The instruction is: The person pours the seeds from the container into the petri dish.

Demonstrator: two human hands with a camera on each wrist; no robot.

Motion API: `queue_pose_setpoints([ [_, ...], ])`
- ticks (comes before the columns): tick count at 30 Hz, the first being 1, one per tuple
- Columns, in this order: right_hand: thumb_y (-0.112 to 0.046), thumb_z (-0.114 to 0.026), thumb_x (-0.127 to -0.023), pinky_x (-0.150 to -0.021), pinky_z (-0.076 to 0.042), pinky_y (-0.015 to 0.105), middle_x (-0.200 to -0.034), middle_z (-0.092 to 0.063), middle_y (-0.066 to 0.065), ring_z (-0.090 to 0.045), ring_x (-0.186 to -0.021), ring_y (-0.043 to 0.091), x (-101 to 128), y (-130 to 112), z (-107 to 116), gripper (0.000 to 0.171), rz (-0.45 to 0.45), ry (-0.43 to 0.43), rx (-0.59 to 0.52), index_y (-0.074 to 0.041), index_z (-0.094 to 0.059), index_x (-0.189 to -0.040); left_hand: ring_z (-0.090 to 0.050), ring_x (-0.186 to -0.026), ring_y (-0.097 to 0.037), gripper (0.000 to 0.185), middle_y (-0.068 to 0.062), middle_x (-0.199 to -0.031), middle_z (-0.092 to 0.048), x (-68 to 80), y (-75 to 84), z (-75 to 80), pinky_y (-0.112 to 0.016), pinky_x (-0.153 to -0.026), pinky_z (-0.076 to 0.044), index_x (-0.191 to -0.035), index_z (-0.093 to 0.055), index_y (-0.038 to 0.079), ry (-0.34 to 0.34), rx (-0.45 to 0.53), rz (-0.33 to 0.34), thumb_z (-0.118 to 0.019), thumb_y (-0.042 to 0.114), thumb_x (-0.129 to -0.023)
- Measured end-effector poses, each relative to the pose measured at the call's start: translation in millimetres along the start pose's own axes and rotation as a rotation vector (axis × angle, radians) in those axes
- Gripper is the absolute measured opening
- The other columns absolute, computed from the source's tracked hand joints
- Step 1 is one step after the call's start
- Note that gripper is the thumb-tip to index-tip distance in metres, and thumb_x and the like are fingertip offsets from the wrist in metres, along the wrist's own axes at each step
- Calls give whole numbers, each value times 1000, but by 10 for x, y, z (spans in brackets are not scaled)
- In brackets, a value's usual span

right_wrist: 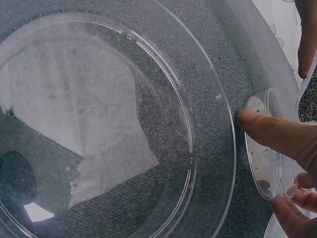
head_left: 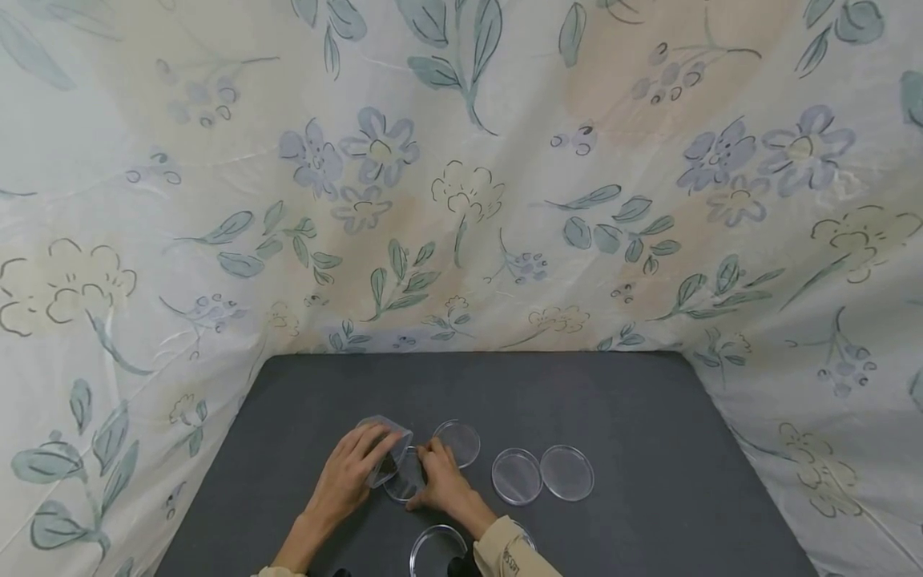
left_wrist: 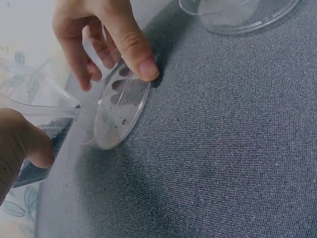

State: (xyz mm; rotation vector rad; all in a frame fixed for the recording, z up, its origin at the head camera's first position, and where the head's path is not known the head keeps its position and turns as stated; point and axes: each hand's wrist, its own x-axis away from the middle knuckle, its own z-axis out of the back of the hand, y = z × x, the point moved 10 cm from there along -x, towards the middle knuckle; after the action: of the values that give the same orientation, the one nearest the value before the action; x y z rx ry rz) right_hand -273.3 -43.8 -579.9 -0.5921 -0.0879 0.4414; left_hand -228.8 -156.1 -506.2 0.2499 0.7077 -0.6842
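My left hand [head_left: 346, 471] grips a clear plastic container [head_left: 390, 427], tilted toward the right. Dark, soil-like grains [right_wrist: 310, 101] lie inside it. Beside its mouth is a clear petri dish [head_left: 404, 479] with a few dark specks on its bottom, plain in the left wrist view. My right hand [head_left: 445, 482] holds this petri dish [left_wrist: 119, 124] by the rim, thumb on the near side and fingers at the far side. In the right wrist view the thumb [right_wrist: 277, 131] presses on the dish's edge.
Another petri dish [head_left: 461, 441] lies just behind my right hand, and two more [head_left: 516, 477] sit side by side to the right. A dish [head_left: 437, 548] stands near the front edge. A large-looking dish with a whitish sheet [right_wrist: 84, 99] fills the right wrist view. Grey cloth [head_left: 649, 481] covers the table.
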Motion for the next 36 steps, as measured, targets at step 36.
queue_pose_setpoints([
  [36, -23, -103, -53, -90, -57, 35, -113, -57, 7, -52, -97, 20, 24, -3, 1, 91, 0, 20, 8, 6, -64, -131, -57, -123, -27, 87, -7, -127, -64, -21, 87, -29, -35, -110, -37, -136, -63, 16, -34, -64, -69, -86, -18, -59],
])
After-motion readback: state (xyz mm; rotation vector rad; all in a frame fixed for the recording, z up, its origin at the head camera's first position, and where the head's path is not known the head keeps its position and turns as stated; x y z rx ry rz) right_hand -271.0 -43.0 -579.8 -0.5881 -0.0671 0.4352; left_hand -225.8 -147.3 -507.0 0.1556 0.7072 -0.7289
